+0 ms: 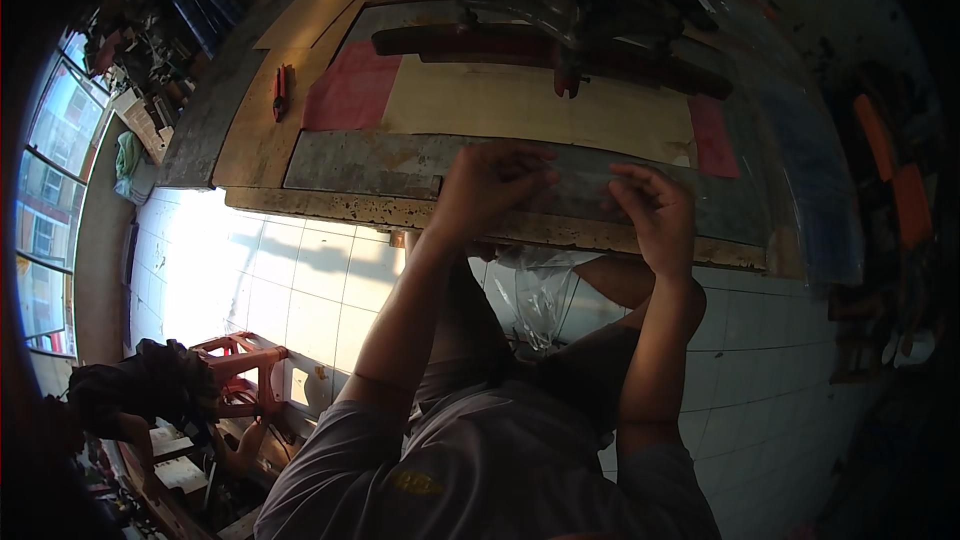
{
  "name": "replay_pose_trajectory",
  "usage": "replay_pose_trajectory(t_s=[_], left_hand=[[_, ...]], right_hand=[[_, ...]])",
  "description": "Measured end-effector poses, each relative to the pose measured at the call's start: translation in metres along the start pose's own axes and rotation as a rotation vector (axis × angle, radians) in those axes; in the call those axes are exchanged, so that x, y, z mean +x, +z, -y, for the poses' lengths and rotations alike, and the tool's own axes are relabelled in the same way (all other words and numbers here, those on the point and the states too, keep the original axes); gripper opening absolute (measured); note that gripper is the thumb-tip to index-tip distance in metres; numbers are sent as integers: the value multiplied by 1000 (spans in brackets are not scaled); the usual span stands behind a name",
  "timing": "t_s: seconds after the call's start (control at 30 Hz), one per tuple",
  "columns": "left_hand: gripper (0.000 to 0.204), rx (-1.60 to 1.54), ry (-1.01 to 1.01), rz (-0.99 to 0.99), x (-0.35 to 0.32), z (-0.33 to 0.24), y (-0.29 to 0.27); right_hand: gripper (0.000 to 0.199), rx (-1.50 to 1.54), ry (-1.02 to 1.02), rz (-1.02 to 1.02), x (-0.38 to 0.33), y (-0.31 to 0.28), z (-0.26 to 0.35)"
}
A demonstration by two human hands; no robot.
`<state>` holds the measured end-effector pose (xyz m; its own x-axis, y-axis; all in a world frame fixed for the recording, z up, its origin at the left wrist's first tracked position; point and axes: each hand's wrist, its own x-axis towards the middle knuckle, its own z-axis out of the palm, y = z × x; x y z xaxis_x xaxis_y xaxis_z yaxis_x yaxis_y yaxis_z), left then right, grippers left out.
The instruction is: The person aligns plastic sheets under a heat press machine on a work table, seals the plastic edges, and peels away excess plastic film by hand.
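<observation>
Head view | pale yellow sheet (480, 102) beyond left hand (492, 183), right hand (660, 208) | can't tell if either grip is closed

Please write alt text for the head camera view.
Someone's bare left hand and bare right hand are over a worn grey worktop; whether they hold anything is unclear. Beyond lies a long cream sheet with pink ends; left, a slim red tool.

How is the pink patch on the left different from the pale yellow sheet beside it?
The pink patch is deep-coloured; the yellow sheet is pale. The pink patch is short, while the yellow sheet is a long strip. Both lie flat on the grey surface.
</observation>
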<state>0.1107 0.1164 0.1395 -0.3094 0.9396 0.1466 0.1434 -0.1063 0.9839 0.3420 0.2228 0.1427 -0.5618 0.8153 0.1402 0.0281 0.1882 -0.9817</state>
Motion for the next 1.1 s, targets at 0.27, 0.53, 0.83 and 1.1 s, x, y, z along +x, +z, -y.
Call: replay_pose_trajectory(t_s=[0.27, 0.53, 0.83, 1.1], left_hand=[[29, -3, -17, 4, -1, -1, 1], [30, 92, 47, -39, 1, 0, 1], [31, 398, 126, -57, 39, -21, -12], [16, 682, 366, -16, 93, 8, -30]], right_hand=[[23, -35, -12, -24, 1, 0, -3], [20, -84, -38, -87, 5, 8, -1], [18, -298, -143, -74, 52, 6, 3], [14, -555, -307, -49, 117, 15, -10]])
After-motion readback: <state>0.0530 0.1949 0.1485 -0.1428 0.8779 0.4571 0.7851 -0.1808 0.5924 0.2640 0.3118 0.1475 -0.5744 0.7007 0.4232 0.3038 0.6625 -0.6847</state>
